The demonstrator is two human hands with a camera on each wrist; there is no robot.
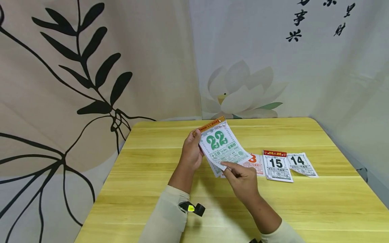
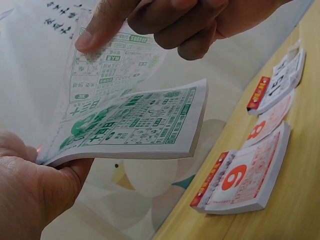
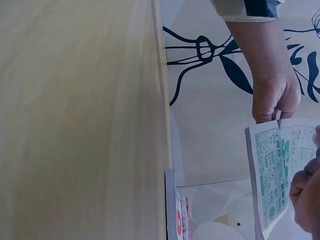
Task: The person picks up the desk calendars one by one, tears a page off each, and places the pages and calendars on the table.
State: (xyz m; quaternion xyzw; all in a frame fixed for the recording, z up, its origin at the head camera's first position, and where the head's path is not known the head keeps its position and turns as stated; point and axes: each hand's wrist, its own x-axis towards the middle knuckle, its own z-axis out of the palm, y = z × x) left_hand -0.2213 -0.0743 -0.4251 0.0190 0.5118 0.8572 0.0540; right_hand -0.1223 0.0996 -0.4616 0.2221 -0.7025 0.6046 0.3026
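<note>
My left hand (image 1: 192, 152) grips a thick tear-off calendar pad (image 2: 150, 125) at its bound top edge, thumb in front. The pad is held tilted above the table. Its front page (image 1: 223, 145) bears a large green 22 under a gold and red header strip. At the page's lower corner, my right hand (image 1: 244, 180) pinches the paper. That page stands lifted away from the pad in the left wrist view, with another green-printed page showing beneath. The right wrist view shows the fanned pad (image 3: 270, 175) between both hands, the right one cut off by the frame edge.
On the wooden table (image 1: 146, 202) lie a calendar pad showing 15 (image 1: 278, 165), a loose 14 page (image 1: 302, 164) and a page with a red 8 (image 2: 260, 127). Another pad, with a red 9 (image 2: 232, 177), lies beside them. A printed curtain (image 1: 164, 60) hangs behind the table.
</note>
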